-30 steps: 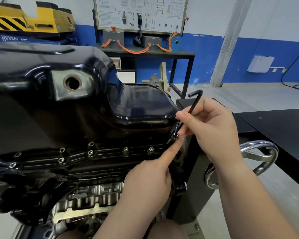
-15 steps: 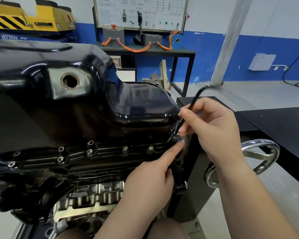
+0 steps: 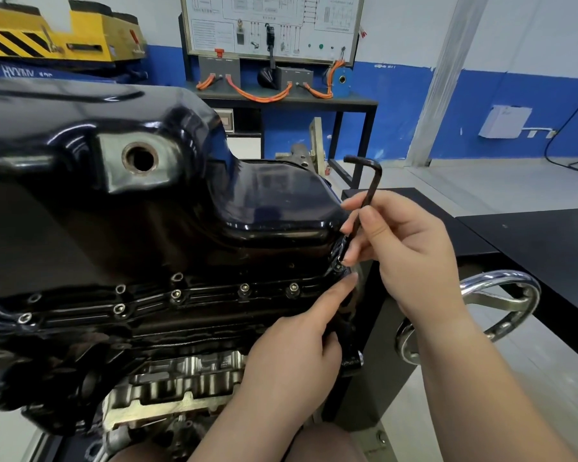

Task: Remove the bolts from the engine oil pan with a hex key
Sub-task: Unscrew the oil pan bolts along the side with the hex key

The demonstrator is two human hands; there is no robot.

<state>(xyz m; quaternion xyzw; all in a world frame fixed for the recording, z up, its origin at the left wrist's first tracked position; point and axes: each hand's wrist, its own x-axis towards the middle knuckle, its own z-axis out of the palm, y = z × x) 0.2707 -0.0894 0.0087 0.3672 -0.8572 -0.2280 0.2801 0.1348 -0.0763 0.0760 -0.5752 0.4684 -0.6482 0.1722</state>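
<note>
Hex key [image 3: 369,191], tilted at centre right of the frame, is pinched by the right hand [image 3: 411,248], tip in the corner bolt [image 3: 338,266] of the oil pan [image 3: 147,211]. Left hand [image 3: 291,355] holds nothing, straight index finger [image 3: 331,295] touching the flange [image 3: 211,296] just below.

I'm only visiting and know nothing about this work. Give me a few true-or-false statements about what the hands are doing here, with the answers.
1. The right hand pinches the hex key. True.
2. The hex key's lower end meets the corner bolt of the oil pan. True.
3. The left hand grips a second tool. False: it holds nothing; its forefinger points to the corner bolt.
4. Every bolt along the pan's near edge is out. False: several bolts sit in that edge.
</note>
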